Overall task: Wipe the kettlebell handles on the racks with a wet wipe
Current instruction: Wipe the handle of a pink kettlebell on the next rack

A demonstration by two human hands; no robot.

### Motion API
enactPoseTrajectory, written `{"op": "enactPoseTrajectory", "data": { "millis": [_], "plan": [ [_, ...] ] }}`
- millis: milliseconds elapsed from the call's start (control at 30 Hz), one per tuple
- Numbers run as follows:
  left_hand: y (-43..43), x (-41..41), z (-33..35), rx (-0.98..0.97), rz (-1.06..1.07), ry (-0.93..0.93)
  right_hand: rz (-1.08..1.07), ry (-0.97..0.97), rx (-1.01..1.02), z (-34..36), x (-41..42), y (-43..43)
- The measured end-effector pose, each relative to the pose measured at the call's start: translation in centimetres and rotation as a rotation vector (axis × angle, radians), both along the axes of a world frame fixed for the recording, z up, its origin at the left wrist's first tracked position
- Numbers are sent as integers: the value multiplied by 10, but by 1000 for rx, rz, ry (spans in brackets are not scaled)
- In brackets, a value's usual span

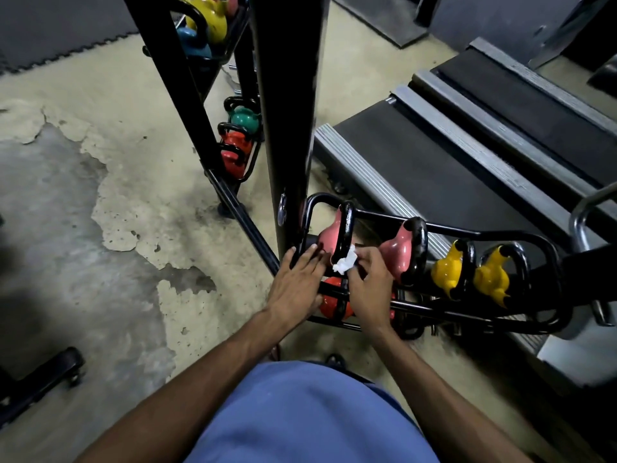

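A black rack (500, 233) holds two pink kettlebells and two yellow ones in a row, each with a black handle. My right hand (369, 282) pinches a crumpled white wet wipe (344, 261) against the lower part of the black handle (345, 228) of the leftmost pink kettlebell (329, 237). With its fingers straight, my left hand (297, 279) lies flat against that kettlebell's left side and the rack rail. A red kettlebell (334, 300) sits on the lower tier, partly hidden under both hands.
A thick black upright post (290, 111) rises just left of the pink kettlebell. Behind it a second rack carries red (235, 148), green (245, 118), yellow (208, 15) and blue kettlebells. Treadmill decks (434, 162) lie to the right. A wheeled frame (46, 372) sits at lower left.
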State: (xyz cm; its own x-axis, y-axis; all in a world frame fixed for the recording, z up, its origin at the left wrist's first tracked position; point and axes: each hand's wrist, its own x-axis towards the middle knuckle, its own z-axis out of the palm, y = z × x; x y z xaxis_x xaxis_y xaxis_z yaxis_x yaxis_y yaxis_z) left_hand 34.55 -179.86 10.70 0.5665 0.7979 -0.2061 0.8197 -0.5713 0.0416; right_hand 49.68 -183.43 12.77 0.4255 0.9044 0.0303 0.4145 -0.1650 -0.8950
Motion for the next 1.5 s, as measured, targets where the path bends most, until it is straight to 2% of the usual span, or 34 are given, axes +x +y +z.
{"op": "enactPoseTrajectory", "data": {
  "millis": [133, 233, 300, 367, 433, 500, 567, 667, 800, 933, 1100, 1233, 1500],
  "plan": [
    [0, -1, 1, 12, -2, 12, -57, 359, -54, 9, -2, 12],
    [-2, 0, 1, 12, 8, 2, -20, 470, -56, 14, 4, 19],
    [-3, 1, 2, 16, 12, -2, -17, 455, -31, 13, 4, 16],
    [-3, 1, 3, 22, 16, -1, -13, 275, -1, 12, 1, 8],
    [-2, 2, 3, 18, 17, 0, 83, -108, 104, 7, 1, 2],
    [-2, 1, 1, 9, 19, -15, 250, -549, 239, -1, 7, 4],
    [-3, 0, 0, -3, 10, -40, 431, -899, 358, -4, 16, 11],
    [-3, 0, 4, -6, 0, -46, 642, -1182, 368, 2, 27, 28],
    [-3, 0, 3, 20, 10, -73, 703, -1297, 272, 12, 21, 54],
    [-4, -3, -3, 52, -15, -113, 613, -1232, 334, 10, 17, 47],
    [-4, 0, 6, -9, 14, -125, 467, -1061, 411, 0, 18, 17],
    [-4, 3, 5, -7, 33, -48, 396, -913, 393, -11, 20, 2],
    [-4, 2, 7, -14, 20, -22, 90, -154, 148, -16, 9, -3]
  ]
}}
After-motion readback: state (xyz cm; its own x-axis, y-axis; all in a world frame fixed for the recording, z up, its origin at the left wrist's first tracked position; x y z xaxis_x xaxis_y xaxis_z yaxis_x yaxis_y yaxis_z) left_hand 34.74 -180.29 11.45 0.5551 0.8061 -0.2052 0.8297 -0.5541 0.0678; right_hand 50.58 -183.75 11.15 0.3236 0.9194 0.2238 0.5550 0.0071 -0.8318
